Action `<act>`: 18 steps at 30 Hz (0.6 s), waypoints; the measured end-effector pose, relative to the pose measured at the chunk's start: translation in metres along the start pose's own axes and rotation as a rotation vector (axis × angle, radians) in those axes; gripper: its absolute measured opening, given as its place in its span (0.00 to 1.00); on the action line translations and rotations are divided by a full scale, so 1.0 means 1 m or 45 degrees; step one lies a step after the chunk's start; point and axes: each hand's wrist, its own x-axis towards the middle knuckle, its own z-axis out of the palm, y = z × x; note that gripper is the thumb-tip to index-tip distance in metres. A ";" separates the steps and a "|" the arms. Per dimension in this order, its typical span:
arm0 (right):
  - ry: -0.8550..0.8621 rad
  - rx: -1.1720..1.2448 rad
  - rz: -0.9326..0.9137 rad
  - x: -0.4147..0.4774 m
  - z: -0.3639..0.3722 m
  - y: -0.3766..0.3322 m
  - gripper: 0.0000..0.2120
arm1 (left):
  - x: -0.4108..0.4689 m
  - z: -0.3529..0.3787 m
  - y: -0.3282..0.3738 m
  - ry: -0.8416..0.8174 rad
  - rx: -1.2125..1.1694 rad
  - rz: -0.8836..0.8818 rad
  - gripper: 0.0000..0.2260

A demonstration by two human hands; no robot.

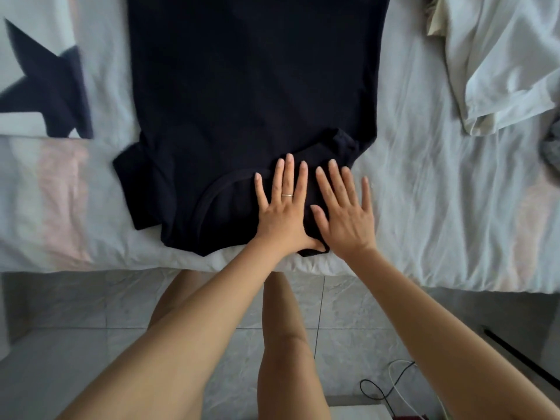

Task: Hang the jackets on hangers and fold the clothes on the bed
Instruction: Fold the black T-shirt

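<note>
We have the dark T-shirt (pixel 251 86) spread flat on the bed (pixel 424 189), neckline nearest us and body running away beyond our fingertips. Our left hand (pixel 283 204) and right hand (pixel 345 213) lie side by side on it just beside the collar, palms down, fingers straight and spread, pressing rather than gripping anything. The cloth looks like thin, soft knit: light, limp, likely to crease and slide on the sheet, so we judge it best taken by pinching at the shoulder seams or hem corners and laid over, not dragged. One short sleeve (pixel 136 180) sticks out well to the left of our left hand. A crumpled white garment (pixel 500 71) lies far beyond the right hand. We can read no brand, label or writing; only a dark star print (pixel 45 83) shows on fabric far left.
</note>
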 end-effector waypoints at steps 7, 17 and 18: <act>0.389 0.299 0.057 0.009 -0.023 -0.064 0.22 | -0.036 -0.046 -0.083 0.656 -0.210 -0.226 0.36; 0.025 0.987 -0.029 0.054 -0.050 -0.225 0.28 | -0.050 -0.098 -0.236 0.248 -0.924 -0.614 0.24; -0.016 1.107 0.116 0.055 -0.052 -0.234 0.27 | -0.050 -0.100 -0.237 0.185 -0.867 -0.589 0.23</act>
